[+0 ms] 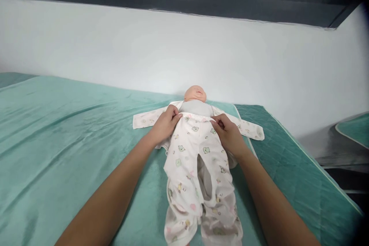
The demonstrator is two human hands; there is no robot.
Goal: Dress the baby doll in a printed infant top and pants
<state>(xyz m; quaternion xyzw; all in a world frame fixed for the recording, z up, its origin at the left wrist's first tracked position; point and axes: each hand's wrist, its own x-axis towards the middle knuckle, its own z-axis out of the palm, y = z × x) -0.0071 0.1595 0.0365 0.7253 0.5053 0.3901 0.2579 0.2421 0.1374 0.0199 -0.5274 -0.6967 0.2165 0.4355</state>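
A baby doll (195, 94) lies on its back, head toward the wall, its grey torso (196, 107) showing at the chest. White printed baby pants (190, 161) cover its legs and reach up to the belly, with an open slit at the crotch. My left hand (166, 123) pinches the waistband at its left end, and my right hand (227, 132) pinches it at the right end. A matching baby shirt (249, 128) lies spread open beneath the doll, sleeves stretched out to both sides. The doll's hands are hidden.
A green sheet (86, 153) covers the bed, with a darker quilted green pad (300, 165) at the right. Behind the doll rises a white wall (144, 50). Above it runs a dark window frame (201, 0) with metal bars.
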